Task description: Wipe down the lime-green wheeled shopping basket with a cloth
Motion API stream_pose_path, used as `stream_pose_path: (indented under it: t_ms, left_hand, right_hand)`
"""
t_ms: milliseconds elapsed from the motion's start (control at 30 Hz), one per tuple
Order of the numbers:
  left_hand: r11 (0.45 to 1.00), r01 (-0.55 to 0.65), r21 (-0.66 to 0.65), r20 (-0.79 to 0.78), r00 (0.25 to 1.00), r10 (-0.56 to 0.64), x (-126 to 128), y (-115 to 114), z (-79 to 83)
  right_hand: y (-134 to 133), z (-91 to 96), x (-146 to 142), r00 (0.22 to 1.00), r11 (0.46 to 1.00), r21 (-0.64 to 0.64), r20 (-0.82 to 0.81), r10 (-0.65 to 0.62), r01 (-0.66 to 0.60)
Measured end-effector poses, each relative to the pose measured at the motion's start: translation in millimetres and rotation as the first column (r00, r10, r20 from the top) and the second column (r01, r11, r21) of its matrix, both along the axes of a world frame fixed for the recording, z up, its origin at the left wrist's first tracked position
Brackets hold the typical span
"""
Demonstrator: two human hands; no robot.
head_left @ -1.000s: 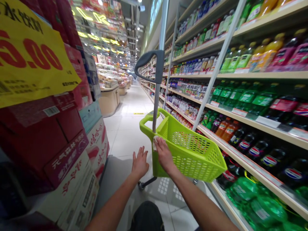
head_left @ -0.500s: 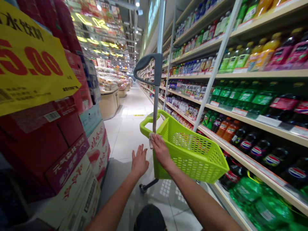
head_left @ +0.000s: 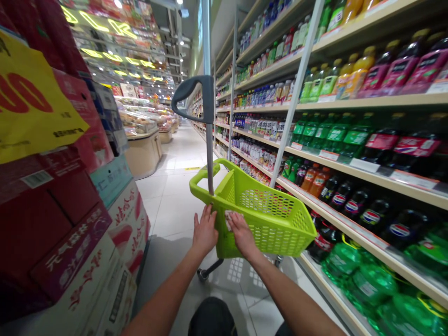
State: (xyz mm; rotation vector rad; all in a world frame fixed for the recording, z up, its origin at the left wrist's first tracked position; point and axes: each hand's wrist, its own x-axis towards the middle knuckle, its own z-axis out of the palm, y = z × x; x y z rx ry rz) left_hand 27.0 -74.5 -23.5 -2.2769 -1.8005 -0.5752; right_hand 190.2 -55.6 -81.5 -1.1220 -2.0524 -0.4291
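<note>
A lime-green shopping basket [head_left: 269, 238] on wheels stands in front of me, with a grey handle [head_left: 206, 99] on a metal pole [head_left: 210, 161] rising from its near left end. My left hand [head_left: 205, 232] rests against the basket's left end below the rim, fingers stretched out and holding nothing. On the basket's near side wall, my right hand [head_left: 242, 233] presses a small whitish cloth [head_left: 228, 219] to the plastic. Part of the cloth is hidden under the fingers.
Shelves of bottled drinks [head_left: 336, 133] line the right side, close to the basket. Stacked cartons [head_left: 70, 224] with a yellow price sign [head_left: 31, 100] rise at the left. A tiled aisle [head_left: 175, 158] runs ahead past wooden display counters [head_left: 142, 154].
My left hand has moved up and forward onto the basket. The right hand with the cloth has slid from the corner by the pole rightward onto the side wall. The view has shifted right.
</note>
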Motion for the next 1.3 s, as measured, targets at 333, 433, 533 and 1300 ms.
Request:
stream_pose_path:
  t_ms: [333,433,533,1300]
  left_hand:
    - [0.988,0.151,0.042,-0.041,0.988,-0.15,42.4,-5.7,2.6]
    - [0.98,0.199,0.011,-0.05,0.979,-0.198,57.1,-8.9,0.8]
    - [0.974,0.228,-0.013,-0.066,0.971,-0.229,66.8,-10.2,-2.4]
    - [0.911,0.386,-0.145,-0.091,0.912,-0.401,134.7,-14.5,-10.7]
  right_hand:
    - [-12.9,-7.7,68.6,0.992,0.995,0.042,-0.086,-0.09,0.094]
    - [-24.1,-31.1,81.9,0.995,0.995,-0.011,-0.003,-0.1,0.1]
    - [-35.9,-45.2,91.0,0.994,0.994,-0.042,0.027,-0.101,0.102]
    - [-61.6,-68.7,167.6,0.96,0.962,0.005,-0.068,-0.271,0.272]
